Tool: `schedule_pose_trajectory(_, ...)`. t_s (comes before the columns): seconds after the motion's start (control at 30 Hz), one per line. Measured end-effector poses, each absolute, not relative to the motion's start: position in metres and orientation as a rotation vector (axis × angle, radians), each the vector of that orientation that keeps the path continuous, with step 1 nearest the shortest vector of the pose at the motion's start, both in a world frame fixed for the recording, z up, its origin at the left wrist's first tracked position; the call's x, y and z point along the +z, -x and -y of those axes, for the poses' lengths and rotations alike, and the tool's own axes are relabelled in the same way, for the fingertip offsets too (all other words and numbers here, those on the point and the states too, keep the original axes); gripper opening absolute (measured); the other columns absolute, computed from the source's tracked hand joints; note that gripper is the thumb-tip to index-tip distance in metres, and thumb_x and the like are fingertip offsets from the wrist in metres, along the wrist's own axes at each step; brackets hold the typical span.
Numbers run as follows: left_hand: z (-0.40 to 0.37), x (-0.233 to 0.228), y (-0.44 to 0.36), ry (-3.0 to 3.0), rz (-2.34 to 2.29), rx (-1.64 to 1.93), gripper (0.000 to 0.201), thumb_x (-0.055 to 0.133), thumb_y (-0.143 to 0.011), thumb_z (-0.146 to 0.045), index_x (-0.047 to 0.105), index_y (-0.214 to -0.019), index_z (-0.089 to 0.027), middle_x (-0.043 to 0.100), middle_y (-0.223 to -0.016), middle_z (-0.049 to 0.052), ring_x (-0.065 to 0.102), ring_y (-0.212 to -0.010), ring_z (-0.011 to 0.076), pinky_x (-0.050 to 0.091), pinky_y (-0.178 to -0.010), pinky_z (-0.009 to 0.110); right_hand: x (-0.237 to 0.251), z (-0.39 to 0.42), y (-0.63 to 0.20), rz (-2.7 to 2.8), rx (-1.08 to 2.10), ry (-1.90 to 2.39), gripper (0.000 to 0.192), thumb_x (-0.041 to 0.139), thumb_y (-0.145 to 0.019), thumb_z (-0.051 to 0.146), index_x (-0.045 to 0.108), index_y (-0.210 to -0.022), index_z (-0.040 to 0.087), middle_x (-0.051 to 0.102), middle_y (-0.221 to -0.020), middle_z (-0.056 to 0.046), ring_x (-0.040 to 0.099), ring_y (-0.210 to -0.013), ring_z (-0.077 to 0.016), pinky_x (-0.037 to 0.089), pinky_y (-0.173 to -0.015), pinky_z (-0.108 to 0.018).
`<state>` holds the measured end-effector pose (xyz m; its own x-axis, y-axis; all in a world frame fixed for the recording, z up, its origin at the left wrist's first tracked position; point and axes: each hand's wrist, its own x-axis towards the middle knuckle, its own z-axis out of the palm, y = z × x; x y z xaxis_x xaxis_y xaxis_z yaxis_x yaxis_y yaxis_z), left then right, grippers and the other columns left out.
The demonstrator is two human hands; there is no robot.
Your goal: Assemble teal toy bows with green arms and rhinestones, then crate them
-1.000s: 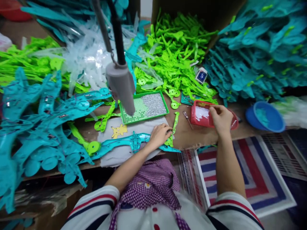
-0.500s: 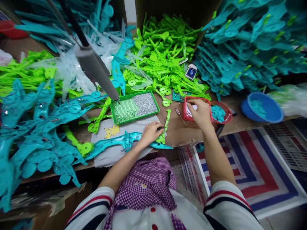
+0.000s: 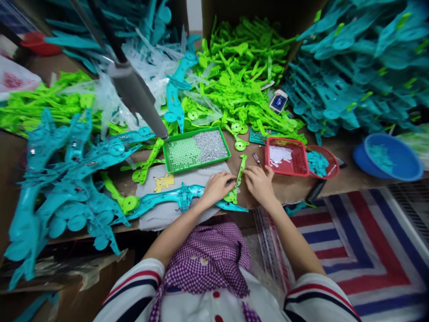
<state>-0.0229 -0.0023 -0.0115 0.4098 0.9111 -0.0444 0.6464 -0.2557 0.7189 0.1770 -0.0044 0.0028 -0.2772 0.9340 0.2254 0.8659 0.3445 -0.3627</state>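
Observation:
A long teal plastic part [image 3: 174,200] lies on a grey cloth [image 3: 167,214] at the bench's front edge. My left hand [image 3: 217,188] rests on its right end, fingers curled over it and touching a thin bright green plastic arm [image 3: 238,179] that lies across it. My right hand [image 3: 259,184] is just right of that green arm, fingertips pinched near it; whether it holds something small I cannot tell. A small screwdriver [image 3: 257,159] lies beyond my right hand.
A green tray of tiny silver screws [image 3: 197,150] sits behind the cloth. A red basket [image 3: 284,158] and a red bowl with teal bits [image 3: 320,163] stand right, a blue bowl [image 3: 389,156] farther right. Heaps of teal and green parts ring the bench. A grey hanging tool [image 3: 137,96] dangles left.
My right hand has come back from the red basket to the green arm beside my left hand. The left hand stayed on the teal part.

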Motion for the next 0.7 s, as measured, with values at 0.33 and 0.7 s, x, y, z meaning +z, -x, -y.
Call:
schedule_pose_trajectory(0.33, 0.004, -0.013, 0.024, -2.018, -1.341, 0.512, 0.028, 0.06, -0.096, -0.034, 0.07, -0.12, -0.025, 0.07, -0.114, 0.004, 0.064, -0.108, 0.0211, 0.047, -0.095, 0.034, 0.034, -0.199, -0.063, 2.181, 0.28, 1.516, 0.034, 0.051, -0.094, 0.035, 0.065, -0.12, 0.019, 0.064, -0.126, -0.018, 0.054, -0.119, -0.036, 0.04, -0.099, -0.057)
schedule_pose_trajectory(0.7, 0.004, -0.016, 0.025, -2.012, -1.323, 0.516, 0.028, 0.059, -0.097, -0.035, 0.07, -0.121, -0.025, 0.069, -0.114, 0.004, 0.063, -0.11, 0.0215, 0.045, -0.096, 0.034, 0.063, -0.201, -0.079, 2.25, 0.22, 1.504, 0.023, 0.056, -0.093, 0.039, 0.066, -0.102, 0.02, 0.068, -0.111, -0.014, 0.061, -0.107, -0.0311, 0.046, -0.089, -0.044)
